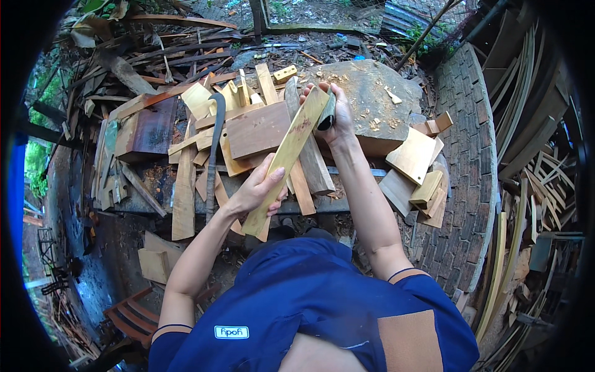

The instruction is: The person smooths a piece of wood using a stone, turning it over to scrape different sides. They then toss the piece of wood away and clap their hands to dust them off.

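"Just right of the brown board (pixel 257 131), how is the pale wooden strip (pixel 294 144) held?"

"Its lower part is clasped by the left hand (pixel 260 186), fingers closed round the edges; its upper end is backed by the right hand (pixel 341 118), fingers curled about a dark item (pixel 326 119). Contact between item and strip cannot be confirmed."

"How is steadiness best secured?"

"Both ends should be supported and the strip kept from twisting."

"Surroundings?"

"The board is laid among offcuts (pixel 196 99) on the bench (pixel 233 183); scrap timber (pixel 189 60) is heaped behind it, and brickwork (pixel 462 180) is seen well to its right."
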A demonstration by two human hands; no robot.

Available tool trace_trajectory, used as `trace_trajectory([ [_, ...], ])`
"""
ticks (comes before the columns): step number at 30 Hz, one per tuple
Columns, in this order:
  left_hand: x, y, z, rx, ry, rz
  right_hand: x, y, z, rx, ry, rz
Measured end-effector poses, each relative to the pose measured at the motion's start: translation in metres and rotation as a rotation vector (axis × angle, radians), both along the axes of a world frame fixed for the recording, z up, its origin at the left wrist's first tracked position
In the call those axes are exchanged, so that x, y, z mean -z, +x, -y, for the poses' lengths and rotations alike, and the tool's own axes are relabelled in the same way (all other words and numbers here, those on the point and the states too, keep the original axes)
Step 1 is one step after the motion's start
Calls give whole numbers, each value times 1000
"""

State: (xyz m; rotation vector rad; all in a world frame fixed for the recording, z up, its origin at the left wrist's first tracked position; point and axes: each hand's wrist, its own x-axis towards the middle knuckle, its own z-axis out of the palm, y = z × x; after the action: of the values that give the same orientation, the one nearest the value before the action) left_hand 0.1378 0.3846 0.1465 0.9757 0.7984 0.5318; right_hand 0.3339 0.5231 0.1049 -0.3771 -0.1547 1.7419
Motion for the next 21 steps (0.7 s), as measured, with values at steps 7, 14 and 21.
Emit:
trace_trajectory([
  [7, -31, -46, -20, 262, 43, -274, 6, 31, -5, -414, -58, 328],
  [14, 16, -48, -19, -60, -188, 199, 9, 42, 3, -216, -300, 113],
  [21, 24, -20, -20, -181, -231, 230, 20, 31, 41, -330, -111, 259],
])
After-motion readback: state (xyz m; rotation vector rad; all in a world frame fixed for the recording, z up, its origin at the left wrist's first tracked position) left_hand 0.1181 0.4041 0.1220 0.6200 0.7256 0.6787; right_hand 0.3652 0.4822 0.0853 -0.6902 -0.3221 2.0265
